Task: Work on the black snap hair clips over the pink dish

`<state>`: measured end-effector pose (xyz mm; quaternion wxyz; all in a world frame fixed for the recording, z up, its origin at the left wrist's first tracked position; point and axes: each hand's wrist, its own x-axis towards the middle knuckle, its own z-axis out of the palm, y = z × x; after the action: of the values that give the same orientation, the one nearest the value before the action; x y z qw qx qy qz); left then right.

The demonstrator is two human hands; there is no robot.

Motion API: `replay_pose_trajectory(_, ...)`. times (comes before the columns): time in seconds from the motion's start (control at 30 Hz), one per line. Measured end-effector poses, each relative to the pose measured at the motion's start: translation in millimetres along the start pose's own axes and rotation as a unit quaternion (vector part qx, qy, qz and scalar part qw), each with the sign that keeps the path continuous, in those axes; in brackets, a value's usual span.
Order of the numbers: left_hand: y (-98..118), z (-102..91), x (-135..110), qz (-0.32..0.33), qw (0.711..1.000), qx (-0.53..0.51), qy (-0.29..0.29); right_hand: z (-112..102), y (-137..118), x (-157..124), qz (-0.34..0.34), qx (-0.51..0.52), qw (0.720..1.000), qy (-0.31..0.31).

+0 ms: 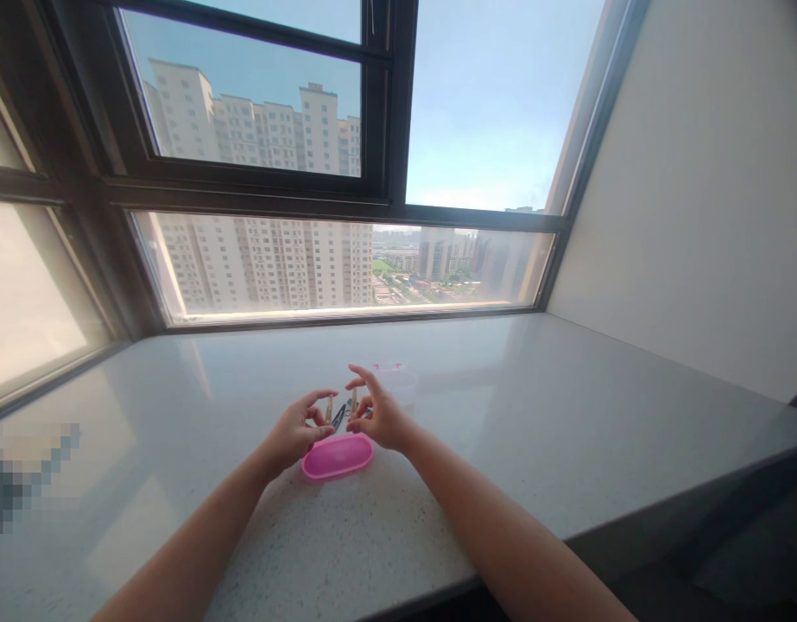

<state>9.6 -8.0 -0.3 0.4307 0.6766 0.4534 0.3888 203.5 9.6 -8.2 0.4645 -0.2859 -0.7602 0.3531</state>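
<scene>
My left hand point(298, 432) pinches a small tan clip point(329, 409) upright between thumb and forefinger, just above a pink oval lid point(337, 456) lying on the pale stone sill point(502, 415). My right hand point(376, 413) pinches a second tan clip point(354, 402) beside it, with its other fingers spread. Some dark hair clips point(339, 417) lie on the sill between the two hands. A clear plastic box point(398, 382) with pink latches stands just beyond my right hand.
A dark-framed window point(385, 199) runs along the back of the sill, with tower blocks outside. A plain wall point(696, 216) closes the right side. The sill's front edge point(663, 510) drops off at the lower right.
</scene>
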Motion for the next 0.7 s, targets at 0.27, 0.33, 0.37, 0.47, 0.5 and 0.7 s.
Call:
replay_pose_trajectory(0.27,1,0.8,-1,-0.01,1.0,-0.008,0.0,2,9,0,0.008,-0.014,1.0,0.001)
replay_pose_trajectory(0.33,2,0.7,-1,-0.009,1.0,-0.007,0.0,2,9,1,0.007,-0.03,1.0,0.0)
replay_pose_trajectory(0.37,2,0.5,-1,-0.009,1.0,-0.006,-0.001,2,9,1,0.004,-0.038,0.999,-0.001)
replay_pose_trajectory(0.47,3,0.1,-1,-0.01,1.0,-0.003,-0.004,1,6,2,-0.016,-0.045,0.999,0.0)
replay_pose_trajectory(0.5,3,0.0,-1,-0.01,1.0,-0.003,-0.004,1,6,2,-0.022,-0.045,0.999,0.001)
replay_pose_trajectory(0.7,2,-0.5,0,-0.014,1.0,-0.013,-0.001,1,14,3,-0.033,-0.03,0.999,0.014)
